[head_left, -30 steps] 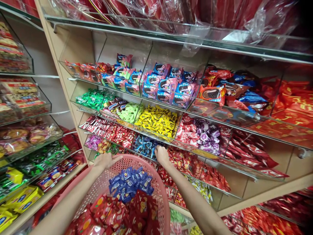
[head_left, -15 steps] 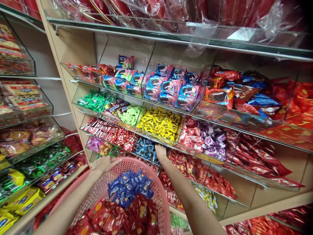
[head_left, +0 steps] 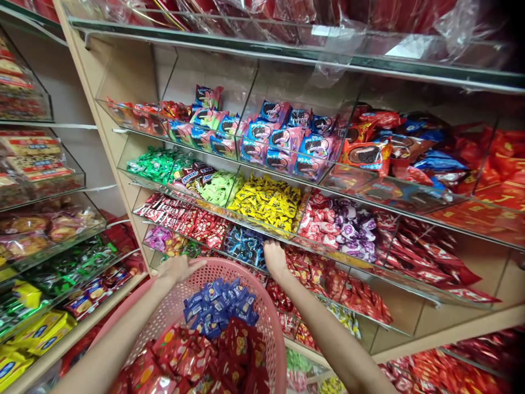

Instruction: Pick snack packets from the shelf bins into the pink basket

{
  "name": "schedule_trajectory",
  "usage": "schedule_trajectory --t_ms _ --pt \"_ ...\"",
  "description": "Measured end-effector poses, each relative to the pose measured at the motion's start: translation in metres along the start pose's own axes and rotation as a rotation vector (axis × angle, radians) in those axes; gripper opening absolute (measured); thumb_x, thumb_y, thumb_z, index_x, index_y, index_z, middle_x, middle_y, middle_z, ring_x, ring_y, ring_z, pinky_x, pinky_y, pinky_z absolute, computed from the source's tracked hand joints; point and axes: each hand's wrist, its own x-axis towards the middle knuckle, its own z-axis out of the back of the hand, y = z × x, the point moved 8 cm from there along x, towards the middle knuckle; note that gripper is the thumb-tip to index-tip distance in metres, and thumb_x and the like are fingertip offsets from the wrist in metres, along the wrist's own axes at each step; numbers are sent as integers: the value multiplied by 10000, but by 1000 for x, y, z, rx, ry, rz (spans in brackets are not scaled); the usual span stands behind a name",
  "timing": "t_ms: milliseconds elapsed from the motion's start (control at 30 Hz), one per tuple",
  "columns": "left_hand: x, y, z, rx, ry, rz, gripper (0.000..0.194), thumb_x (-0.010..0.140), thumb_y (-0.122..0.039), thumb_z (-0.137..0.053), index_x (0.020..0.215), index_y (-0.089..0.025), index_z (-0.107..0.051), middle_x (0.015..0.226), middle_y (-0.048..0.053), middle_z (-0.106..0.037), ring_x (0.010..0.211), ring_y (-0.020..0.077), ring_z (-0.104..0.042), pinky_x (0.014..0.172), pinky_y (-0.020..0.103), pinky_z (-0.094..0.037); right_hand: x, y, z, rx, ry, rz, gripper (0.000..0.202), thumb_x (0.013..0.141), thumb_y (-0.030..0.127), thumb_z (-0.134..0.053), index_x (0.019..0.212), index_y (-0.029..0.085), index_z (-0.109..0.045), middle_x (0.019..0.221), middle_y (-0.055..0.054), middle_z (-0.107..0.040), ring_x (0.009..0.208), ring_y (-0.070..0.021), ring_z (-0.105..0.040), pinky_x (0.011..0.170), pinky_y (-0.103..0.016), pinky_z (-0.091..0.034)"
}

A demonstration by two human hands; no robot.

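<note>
Head view of a sweet-shop shelf. At lower centre the left hand (head_left: pixel 177 269) lay over the far rim of a pink plastic basket (head_left: pixel 268 323), fingers curled on the edge, apparently to steady it against the shelving. The basket held blue-wrapped sweets (head_left: pixel 219 306) heaped toward its far side and red packets (head_left: pixel 197 358) nearer the camera. Just right of centre the right hand (head_left: pixel 274 258) reached into a clear bin of blue-wrapped candies (head_left: pixel 244 244); its fingertips were buried among the wrappers, so whether it grasped any cannot be told. The tilted clear bins presented their stock toward the aisle. Legible writing was scarce: "SNICKERS" showed on brown bars (head_left: pixel 192 176) left of centre, beside green sweets (head_left: pixel 153 164) and yellow sweets (head_left: pixel 266 201); other labels were too small to read.
</note>
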Motion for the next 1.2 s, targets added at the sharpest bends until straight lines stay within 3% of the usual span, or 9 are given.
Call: schedule_trajectory --t_ms 133,267,433,500,567,633,800,967,1200 --pt "1 -5 2 8 -17 -22 815 588 -748 -187 862 -115 -620 892 193 -612 865 325 -556 719 404 -410 -28 -11 28 5 -79 -43 207 815 106 -337 881 132 -532 858 -127 -580 834 -203 -542 616 -266 -423" --pt "3 -6 0 20 -17 -19 826 571 -759 -196 882 -123 -622 908 195 -610 870 331 -553 713 408 -410 -46 -17 34 322 -72 -32 207 829 273 -376 766 174 -547 744 -66 -606 689 -160 -564 571 -238 -392" --pt "5 -8 -1 15 -20 -22 841 566 -769 -179 872 -129 -630 901 194 -613 863 330 -555 706 411 -409 -64 28 -23 1016 368 24 260 782 331 -426 622 161 -542 586 -6 -604 477 -98 -527 463 -194 -375" --pt "4 -7 0 17 -23 -18 840 568 -771 -175 864 -131 -632 891 194 -616 857 326 -558 706 410 -410 -71 46 -44 1116 519 -2 274 770 338 -427 599 157 -544 568 -2 -601 433 -91 -512 431 -191 -366" --pt "3 -6 0 20 -27 -16 836 571 -770 -178 856 -130 -633 885 196 -616 855 321 -560 711 407 -409 -66 48 -47 1050 448 5 293 757 343 -438 553 160 -541 536 1 -589 437 -91 -509 440 -189 -356" --pt "2 -5 0 18 -30 -18 833 574 -767 -186 860 -123 -630 884 197 -615 855 319 -561 712 403 -410 -50 39 -34 908 230 18 285 745 346 -458 540 167 -542 526 1 -582 479 -95 -518 473 -190 -345" --pt "0 0 -1 17 -22 -8 804 555 -771 -236 845 -129 -623 875 187 -616 839 323 -562 697 403 -415 1 13 -14 740 -70 -45 158 747 310 -472 756 194 -579 692 -6 -614 637 -117 -550 566 -201 -366" --pt "-4 6 0 9 -26 -4 793 575 -762 -210 808 -126 -620 850 182 -619 822 322 -566 695 404 -415 35 3 -27 590 -153 -170 254 762 295 -469 978 189 -550 977 -73 -582 916 -173 -523 757 -249 -375" --pt "-7 17 -2 -7 -31 36 799 559 -773 -209 817 -132 -612 862 173 -619 835 327 -561 703 421 -416 49 6 -42 473 -58 -228 315 791 364 -419 1024 179 -524 990 -125 -575 872 -224 -556 738 -304 -389"
